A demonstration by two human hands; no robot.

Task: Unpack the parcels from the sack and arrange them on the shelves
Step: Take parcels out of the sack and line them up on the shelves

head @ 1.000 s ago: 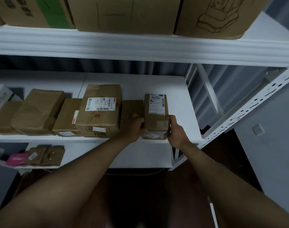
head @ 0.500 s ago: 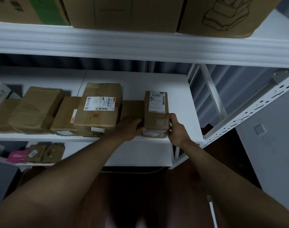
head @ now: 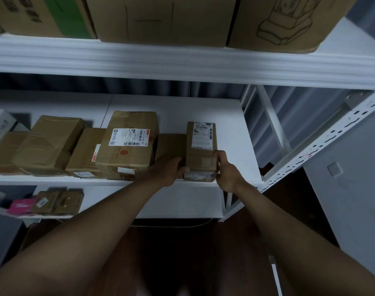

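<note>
Spanning the frame: white shelving unit (head: 203, 63), its middle shelf (head: 229, 116) carrying a row of parcels along the front edge.
Top shelf: three large cardboard cartons (head: 161, 18) side by side, one with a green panel, one with a line drawing.
Big labelled parcel (head: 129, 146): brown box with a white barcode label on top, at the front edge of the middle shelf, left of the hands.
Wrinkled parcel (head: 48, 144): further left along the same edge, with a flat brown parcel (head: 86, 154) between it and the big labelled one.
Low parcel (head: 171, 144): brown, lying between the big labelled parcel and the narrow one, touching both.
Narrow parcel (head: 201, 150): brown box with a white shipping label, lying lengthwise near the right front corner of the middle shelf, its near end at the front edge.
Left hand (head: 167, 169): lies on the low parcel, thumb against the narrow parcel's near left corner; fingers curl over the low parcel's top.
Right hand (head: 227, 171): grips the narrow parcel's near right side, fingers curled onto its top.
Lower shelf: small brown packets (head: 56, 201) and a pink packet (head: 22, 207) near its left front edge.
</note>
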